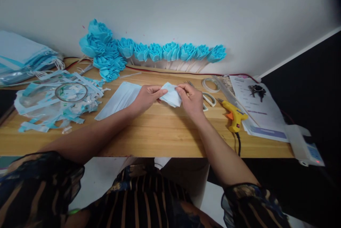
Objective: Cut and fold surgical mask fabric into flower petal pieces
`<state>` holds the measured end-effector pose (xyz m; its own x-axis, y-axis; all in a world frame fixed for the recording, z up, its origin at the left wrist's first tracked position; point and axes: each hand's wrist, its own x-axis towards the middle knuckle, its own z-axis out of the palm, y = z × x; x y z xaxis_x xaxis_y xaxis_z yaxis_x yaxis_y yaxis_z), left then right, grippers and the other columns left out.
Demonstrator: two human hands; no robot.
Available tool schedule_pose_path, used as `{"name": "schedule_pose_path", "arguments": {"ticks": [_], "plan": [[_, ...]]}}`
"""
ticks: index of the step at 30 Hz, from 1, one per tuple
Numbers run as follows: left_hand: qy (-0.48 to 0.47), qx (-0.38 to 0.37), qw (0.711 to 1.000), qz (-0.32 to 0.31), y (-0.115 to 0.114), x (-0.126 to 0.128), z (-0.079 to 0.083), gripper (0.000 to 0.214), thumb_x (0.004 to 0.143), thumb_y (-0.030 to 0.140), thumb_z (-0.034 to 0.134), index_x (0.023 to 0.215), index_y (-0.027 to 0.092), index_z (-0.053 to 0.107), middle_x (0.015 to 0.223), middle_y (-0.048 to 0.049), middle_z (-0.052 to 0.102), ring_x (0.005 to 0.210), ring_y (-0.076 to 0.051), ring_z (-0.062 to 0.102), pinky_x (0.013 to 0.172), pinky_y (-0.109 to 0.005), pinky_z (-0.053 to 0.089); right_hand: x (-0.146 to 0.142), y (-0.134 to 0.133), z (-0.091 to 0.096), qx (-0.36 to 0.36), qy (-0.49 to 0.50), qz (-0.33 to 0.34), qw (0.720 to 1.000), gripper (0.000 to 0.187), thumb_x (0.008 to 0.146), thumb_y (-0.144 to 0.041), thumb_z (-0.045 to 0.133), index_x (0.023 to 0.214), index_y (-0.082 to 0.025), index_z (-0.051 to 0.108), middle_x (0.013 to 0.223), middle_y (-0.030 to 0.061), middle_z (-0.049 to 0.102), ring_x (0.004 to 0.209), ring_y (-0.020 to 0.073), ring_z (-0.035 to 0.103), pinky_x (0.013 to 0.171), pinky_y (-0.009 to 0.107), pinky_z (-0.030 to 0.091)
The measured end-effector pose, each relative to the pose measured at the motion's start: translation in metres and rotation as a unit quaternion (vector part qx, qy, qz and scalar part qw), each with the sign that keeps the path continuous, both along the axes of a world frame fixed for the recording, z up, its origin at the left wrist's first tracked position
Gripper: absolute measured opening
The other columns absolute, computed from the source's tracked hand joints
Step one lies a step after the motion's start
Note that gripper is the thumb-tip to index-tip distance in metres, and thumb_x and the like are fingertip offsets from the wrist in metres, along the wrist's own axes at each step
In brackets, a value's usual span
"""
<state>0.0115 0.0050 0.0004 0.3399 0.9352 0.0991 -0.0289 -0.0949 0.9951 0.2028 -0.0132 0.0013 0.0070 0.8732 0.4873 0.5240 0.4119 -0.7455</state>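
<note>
Between my two hands is a small stack of pale blue fabric squares [171,95], held a little above the wooden table. My left hand [145,99] pinches the stack's left edge between thumb and fingers. On the opposite edge, my right hand [191,99] grips it with thumb and fingertips. A flat pleated face mask [118,100] lies on the table beside my left hand. Partly behind my right hand are scissors [209,100] with white handles; their blades are mostly hidden.
Blue fabric flowers [170,51] on sticks line the wall. Cut scraps and a tape roll [71,93] lie left, below stacked masks [21,57]. Rightward are a clear tape roll [211,85], a yellow glue gun [234,116] with cord, papers [255,110], keys [257,91] and a power strip [303,146].
</note>
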Motion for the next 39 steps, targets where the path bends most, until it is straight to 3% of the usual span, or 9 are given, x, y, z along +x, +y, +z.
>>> {"name": "schedule_pose_path", "arguments": {"ticks": [6,8,14,16,19,24,29,39], "plan": [[-0.04,-0.033,0.998,0.031,0.002,0.0,-0.004,0.038,0.076,0.053,0.077,0.077,0.015,0.075,0.072,-0.0047,0.071,0.064,-0.015,0.062,0.062,-0.03,0.051,0.011,0.008,0.0,0.005,0.105,-0.049,0.993,0.022,0.09,-0.044,0.062,0.092,-0.023,0.071,0.08,0.0004,0.071,0.075,0.0176,0.062,0.071,0.031,0.05],[-0.058,-0.043,0.996,0.046,0.005,0.0,-0.007,0.039,0.075,0.054,0.078,0.079,0.015,0.076,0.077,-0.0061,0.074,0.065,-0.015,0.063,0.062,-0.029,0.052,0.019,0.008,0.004,0.008,0.134,-0.033,0.99,0.024,0.089,-0.047,0.065,0.092,-0.024,0.07,0.081,0.0003,0.07,0.075,0.0172,0.062,0.072,0.031,0.051],[-0.056,-0.04,0.995,0.071,0.007,-0.001,-0.009,0.039,0.074,0.054,0.077,0.075,0.015,0.073,0.075,-0.0054,0.072,0.067,-0.014,0.061,0.06,-0.026,0.051,0.028,-0.005,0.024,-0.03,0.13,0.175,0.976,0.024,0.079,-0.051,0.076,0.082,-0.027,0.076,0.09,0.0029,0.072,0.085,0.0215,0.066,0.077,0.039,0.054],[-0.048,-0.038,0.996,0.066,0.006,-0.001,-0.007,0.037,0.076,0.052,0.076,0.076,0.015,0.073,0.076,-0.0048,0.072,0.069,-0.014,0.062,0.061,-0.026,0.051,0.022,-0.008,0.026,-0.028,0.095,0.207,0.973,0.016,0.079,-0.044,0.077,0.08,-0.028,0.078,0.089,0.0023,0.072,0.083,0.0208,0.066,0.077,0.039,0.053],[-0.034,-0.034,0.997,0.064,0.003,0.002,-0.004,0.034,0.077,0.049,0.075,0.076,0.015,0.073,0.073,-0.0033,0.07,0.066,-0.014,0.061,0.062,-0.027,0.05,0.011,-0.008,0.023,0.005,0.036,0.154,0.987,0.007,0.083,-0.033,0.075,0.079,-0.029,0.079,0.081,0.0011,0.072,0.079,0.0199,0.065,0.077,0.039,0.05],[-0.019,-0.022,0.998,0.05,-0.002,0.004,0.0,0.033,0.077,0.048,0.074,0.071,0.016,0.072,0.066,-0.001,0.065,0.062,-0.013,0.057,0.06,-0.026,0.048,0.005,-0.002,0.014,0.029,-0.033,0.068,0.997,0.008,0.086,-0.031,0.072,0.083,-0.029,0.079,0.08,0.0005,0.072,0.079,0.0209,0.063,0.081,0.04,0.048],[-0.029,-0.006,0.999,0.038,-0.003,0.002,0.001,0.038,0.074,0.053,0.076,0.069,0.016,0.071,0.066,-0.001,0.066,0.062,-0.013,0.056,0.06,-0.025,0.048,0.008,0.0,0.012,0.046,-0.057,0.047,0.996,0.01,0.084,-0.028,0.073,0.092,-0.029,0.079,0.081,0.0001,0.072,0.078,0.0209,0.062,0.083,0.04,0.047],[-0.02,0.02,1.0,0.002,-0.001,0.003,0.001,0.039,0.072,0.055,0.075,0.066,0.017,0.07,0.066,-0.0014,0.067,0.061,-0.012,0.055,0.059,-0.025,0.049,0.008,0.002,0.012,0.04,-0.043,0.041,0.997,0.004,0.084,-0.028,0.072,0.085,-0.026,0.075,0.078,0.0,0.068,0.079,0.0205,0.059,0.08,0.038,0.045]]}}
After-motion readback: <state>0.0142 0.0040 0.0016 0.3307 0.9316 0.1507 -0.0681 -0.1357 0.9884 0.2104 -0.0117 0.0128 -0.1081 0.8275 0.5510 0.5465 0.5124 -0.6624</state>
